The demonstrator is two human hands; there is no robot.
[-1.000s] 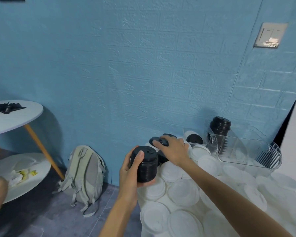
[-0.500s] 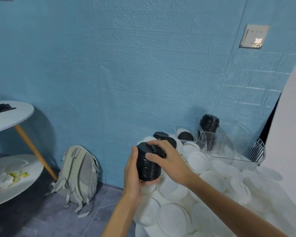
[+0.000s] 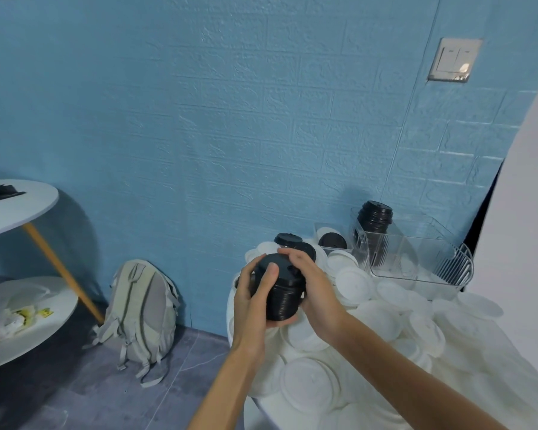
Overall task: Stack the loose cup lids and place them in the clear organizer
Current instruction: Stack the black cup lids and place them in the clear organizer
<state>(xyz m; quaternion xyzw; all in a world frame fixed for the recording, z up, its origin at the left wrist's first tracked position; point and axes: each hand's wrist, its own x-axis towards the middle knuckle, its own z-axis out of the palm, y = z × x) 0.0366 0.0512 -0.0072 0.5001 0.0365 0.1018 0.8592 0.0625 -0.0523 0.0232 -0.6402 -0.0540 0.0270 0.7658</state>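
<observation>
A stack of black cup lids [image 3: 282, 290] is held above the table's left end. My left hand [image 3: 253, 293] grips its left side and bottom, thumb across the top lid. My right hand [image 3: 312, 285] curls around the stack's right side and top edge. Two loose black lids [image 3: 288, 239] lie just behind the hands, and another black lid [image 3: 332, 241] sits in a small clear box. The clear organizer [image 3: 416, 259] stands at the back right with a black lid stack [image 3: 375, 217] in its rear compartment. Many loose white lids [image 3: 354, 282] cover the table.
A white round table [image 3: 263, 408] carries everything; its left edge drops to a grey floor. A grey backpack [image 3: 143, 308] leans on the blue wall. A two-tier white side table [image 3: 16, 206] with orange legs stands at the left. A white panel [image 3: 525, 243] rises at the right.
My right hand brought a black lid from the pile onto the stack in my left hand and now wraps the stack's right side. The view shifted slightly.
</observation>
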